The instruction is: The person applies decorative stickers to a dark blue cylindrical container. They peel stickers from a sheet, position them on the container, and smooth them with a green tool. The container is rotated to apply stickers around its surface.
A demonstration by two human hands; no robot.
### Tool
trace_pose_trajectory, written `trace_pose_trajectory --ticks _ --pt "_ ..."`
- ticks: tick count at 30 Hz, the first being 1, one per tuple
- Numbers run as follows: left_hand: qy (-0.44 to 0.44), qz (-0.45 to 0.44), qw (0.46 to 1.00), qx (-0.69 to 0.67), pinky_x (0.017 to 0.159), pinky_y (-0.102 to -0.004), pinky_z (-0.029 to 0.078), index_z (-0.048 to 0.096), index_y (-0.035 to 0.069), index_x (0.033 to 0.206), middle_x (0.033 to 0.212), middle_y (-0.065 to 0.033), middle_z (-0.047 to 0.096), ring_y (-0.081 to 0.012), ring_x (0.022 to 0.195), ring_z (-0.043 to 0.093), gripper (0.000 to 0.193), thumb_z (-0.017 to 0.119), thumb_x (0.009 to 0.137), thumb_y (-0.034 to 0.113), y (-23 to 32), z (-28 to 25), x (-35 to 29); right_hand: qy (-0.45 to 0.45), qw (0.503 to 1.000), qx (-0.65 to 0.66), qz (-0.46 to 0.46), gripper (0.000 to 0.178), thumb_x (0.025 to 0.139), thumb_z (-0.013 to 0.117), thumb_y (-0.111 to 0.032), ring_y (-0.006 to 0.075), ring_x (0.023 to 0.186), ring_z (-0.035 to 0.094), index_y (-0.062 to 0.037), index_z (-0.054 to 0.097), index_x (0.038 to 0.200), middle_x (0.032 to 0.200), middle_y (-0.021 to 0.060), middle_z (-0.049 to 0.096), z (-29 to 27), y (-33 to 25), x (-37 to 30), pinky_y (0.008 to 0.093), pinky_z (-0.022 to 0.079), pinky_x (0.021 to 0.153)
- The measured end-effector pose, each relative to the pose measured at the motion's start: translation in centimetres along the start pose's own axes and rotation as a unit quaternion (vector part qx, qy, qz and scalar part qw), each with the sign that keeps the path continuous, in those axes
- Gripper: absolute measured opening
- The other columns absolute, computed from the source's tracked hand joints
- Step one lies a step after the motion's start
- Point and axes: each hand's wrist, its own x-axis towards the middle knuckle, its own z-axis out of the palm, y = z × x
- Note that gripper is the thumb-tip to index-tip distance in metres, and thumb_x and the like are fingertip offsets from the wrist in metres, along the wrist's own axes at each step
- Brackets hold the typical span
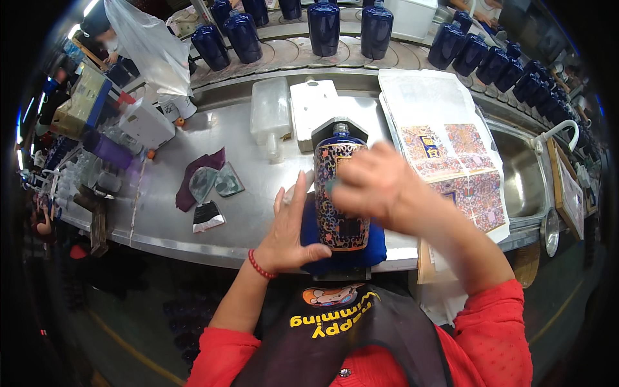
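A dark blue glass bottle (328,222) with an ornate patterned decal lies on its back on a blue cloth pad (376,250), its neck pointing away from me. My left hand (288,233) is beside the bottle's left side, fingers stretched and thumb spread toward its base. Over the upper right of the bottle, my right hand (374,184) is closed, knuckles up, slightly blurred. A bit of something greenish shows at its fingers, too hidden to name. A dark notched rest (320,132) is at the neck.
Patterned decal sheets (477,184) lie at the right, before a metal sink (523,184). Dark and greenish flat pieces (203,184) rest on the left of the metal table. Behind stand a clear bottle (271,106) and a conveyor with several blue bottles (324,29).
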Motion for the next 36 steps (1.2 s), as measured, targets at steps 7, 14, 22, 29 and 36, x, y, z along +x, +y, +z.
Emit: trace_pose_trajectory --ticks 7,14,22,29,36 --pt "0.117 -0.016 0.980 0.157 0.116 -0.0674 0.009 0.020 -0.006 0.158 0.145 -0.0231 0.046 -0.0378 0.138 0.042 0.116 0.076 0.080 0.061 0.9 4.1 -2.7 0.120 0.957 0.191 0.180 0.017 0.077 0.075 -0.017 0.0312 0.077 0.063 -0.0082 0.063 0.084 0.081 0.0102 0.060 1.9 1.0 -0.9 0.0427 0.049 0.071" --pt "0.165 0.024 0.969 0.181 0.116 -0.0673 0.010 0.026 -0.008 0.155 0.136 -0.0213 0.055 -0.0346 0.129 0.050 0.120 0.075 0.076 0.069 0.3 4.2 -2.1 0.052 0.932 0.359 0.008 0.023 0.070 0.080 -0.013 0.0257 0.084 0.061 -0.0126 0.067 0.089 0.087 0.0044 0.058 5.8 -4.7 -9.1 0.0384 0.045 0.076" --pt "0.189 0.069 0.941 0.272 0.115 -0.0710 0.006 0.029 -0.008 0.155 0.125 -0.0104 0.064 -0.0267 0.128 0.051 0.125 0.080 0.069 0.066 3.6 2.4 -1.5 0.171 0.939 0.300 -0.001 0.030 0.070 0.080 -0.005 0.0241 0.073 0.055 -0.0076 0.074 0.099 0.085 0.0049 0.060 6.0 -6.0 -9.8 0.0370 0.043 0.065" --pt "0.166 -0.011 0.960 0.224 0.114 -0.0722 0.007 0.031 -0.007 0.153 0.111 -0.0129 0.068 -0.0337 0.136 0.042 0.120 0.080 0.070 0.064 2.8 2.9 -1.3 0.165 0.942 0.284 0.072 0.034 0.066 0.087 -0.002 0.0223 0.074 0.059 -0.0056 0.074 0.097 0.084 0.0051 0.064 6.5 -6.7 -11.1 0.0363 0.042 0.065" --pt "0.177 0.054 0.935 0.301 0.113 -0.0742 0.008 0.043 -0.007 0.148 0.087 -0.0092 0.070 -0.0314 0.122 0.057 0.107 0.079 0.074 0.061 3.4 2.5 -1.1 0.227 0.936 0.145 0.229 0.030 0.077 0.083 0.000 0.0250 0.076 0.061 -0.0023 0.071 0.104 0.086 0.0102 0.065 6.9 -6.3 -11.2 0.0343 0.049 0.065"
